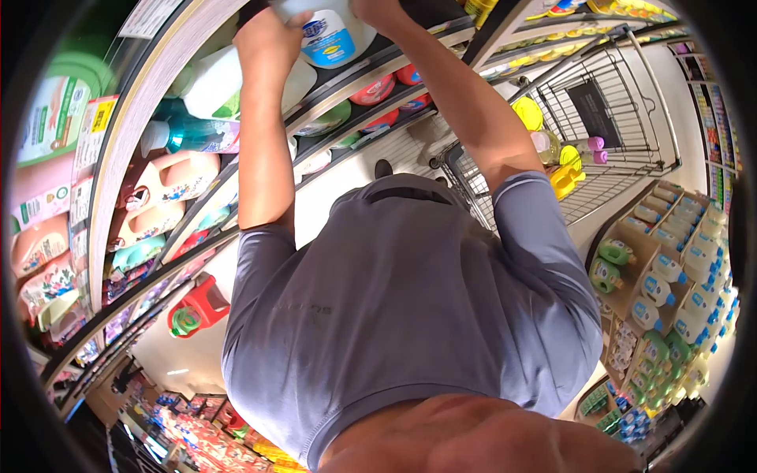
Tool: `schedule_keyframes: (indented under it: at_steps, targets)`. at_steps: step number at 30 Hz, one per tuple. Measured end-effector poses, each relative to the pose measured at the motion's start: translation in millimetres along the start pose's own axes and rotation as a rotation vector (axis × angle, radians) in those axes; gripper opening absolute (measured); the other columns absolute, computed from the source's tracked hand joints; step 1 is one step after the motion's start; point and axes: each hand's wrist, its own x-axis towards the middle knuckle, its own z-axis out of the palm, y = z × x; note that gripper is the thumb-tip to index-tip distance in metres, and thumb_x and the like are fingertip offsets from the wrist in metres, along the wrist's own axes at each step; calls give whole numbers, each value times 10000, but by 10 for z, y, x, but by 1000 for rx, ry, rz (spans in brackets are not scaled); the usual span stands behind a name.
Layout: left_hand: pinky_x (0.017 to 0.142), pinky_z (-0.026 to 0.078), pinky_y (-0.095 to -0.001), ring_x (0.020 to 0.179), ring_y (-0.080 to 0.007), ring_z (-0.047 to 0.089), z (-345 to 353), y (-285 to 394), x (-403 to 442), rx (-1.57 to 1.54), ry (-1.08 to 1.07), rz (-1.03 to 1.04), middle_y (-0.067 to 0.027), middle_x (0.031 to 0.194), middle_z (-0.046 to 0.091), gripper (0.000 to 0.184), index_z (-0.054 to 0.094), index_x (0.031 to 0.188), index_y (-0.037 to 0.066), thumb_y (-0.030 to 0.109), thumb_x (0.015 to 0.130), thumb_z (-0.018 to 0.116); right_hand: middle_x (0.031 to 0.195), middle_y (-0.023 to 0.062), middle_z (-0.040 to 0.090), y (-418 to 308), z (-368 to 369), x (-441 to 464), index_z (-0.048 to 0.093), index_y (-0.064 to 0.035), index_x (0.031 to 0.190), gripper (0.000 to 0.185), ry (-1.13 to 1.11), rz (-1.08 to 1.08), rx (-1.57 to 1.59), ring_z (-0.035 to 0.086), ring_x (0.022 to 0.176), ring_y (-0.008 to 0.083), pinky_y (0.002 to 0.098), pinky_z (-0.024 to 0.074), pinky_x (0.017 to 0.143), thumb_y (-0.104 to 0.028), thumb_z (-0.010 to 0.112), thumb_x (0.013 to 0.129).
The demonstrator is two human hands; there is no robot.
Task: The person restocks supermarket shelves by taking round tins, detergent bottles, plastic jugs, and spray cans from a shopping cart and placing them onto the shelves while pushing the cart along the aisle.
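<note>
A large pale jug point(327, 35) with a blue and white label sits at the top edge of the head view, between my two hands. My left hand point(268, 39) is closed against its left side, thumb towards the label. My right hand point(380, 11) is on its right side, its fingers partly cut off by the frame edge. Beside my left forearm, a white jug point(217, 83) lies along the shelf point(371, 69). Just below it is a teal bottle point(185, 135) with a pale cap.
Pink jugs point(177, 173) fill the shelves on the left. A wire shopping cart point(631, 102) holding yellow items and pink-capped bottles stands to the right. Behind it is a display of white and green jugs point(658, 284). A red container point(206, 306) rests low on the left.
</note>
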Motion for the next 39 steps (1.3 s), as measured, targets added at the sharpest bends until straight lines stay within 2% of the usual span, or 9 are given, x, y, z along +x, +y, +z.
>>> schedule_keyframes:
  at_steps: [4,8,11,18,21,22,29,34,39]
  targets:
    - [915,491,-454,1125,-387,600,-32,96,-53,-74,-79,-97,-247,1098,646,694,631,1086,-14,476,660,875,1147,289,508,106,106,-70,464,11,1200,424,142,-328,-252,476,1101,457,493,384,968,-25,580,794]
    - [883,507,-451,980,-420,653,170,-61,-230,56,145,57,-292,1004,668,731,596,1118,-102,477,737,831,1162,258,535,-488,-759,-781,458,9,1311,505,136,-257,-319,500,1120,429,480,396,998,-42,568,821]
    - [938,484,-437,1065,-373,599,140,221,-638,-274,384,184,-263,1163,588,639,538,1224,-89,291,791,815,1014,136,659,-292,-1374,-1556,603,-30,1181,308,252,-263,-453,654,948,248,306,495,869,-91,654,883]
    - [1026,414,-425,1179,-345,545,625,596,-1441,-494,83,434,-185,1230,595,434,565,1244,-24,55,846,718,899,97,699,1051,-2816,-3923,636,-36,1101,343,290,935,-476,682,836,202,320,532,745,-290,703,880]
    - [1006,424,-418,1149,-347,563,738,975,-1610,-574,-115,515,-170,1206,611,362,625,1174,12,34,825,718,886,122,704,1592,-3213,-4392,602,-54,1182,554,353,1199,-662,690,844,263,388,535,800,-399,764,780]
    - [994,433,-416,1133,-347,570,760,1093,-1656,-603,-171,546,-170,1198,612,355,631,1160,11,28,817,721,1088,206,669,1768,-3383,-4500,552,-74,1229,560,352,1224,-688,650,1036,348,435,511,905,-356,745,786]
    - [910,484,-397,1049,-329,609,963,1302,-1935,-574,-410,597,-139,1170,621,359,650,1119,32,-7,772,737,1386,178,505,1785,-4378,-3807,441,-209,1430,713,57,959,-935,571,1204,362,439,475,995,-228,745,785]
    - [908,495,-404,1038,-329,622,1054,1319,-2116,-490,-417,590,-139,1144,634,342,656,1107,39,2,776,735,1270,191,621,2896,-4722,-3925,429,-210,1433,529,-398,553,-721,583,1199,363,419,486,983,-282,564,927]
    - [900,503,-399,1066,-323,620,1057,1308,-2313,-517,-638,482,-127,1141,631,261,664,1080,64,65,823,712,1171,189,657,2537,-4639,-3613,507,-148,1289,671,-659,651,-790,633,1083,384,466,514,910,-245,808,698]
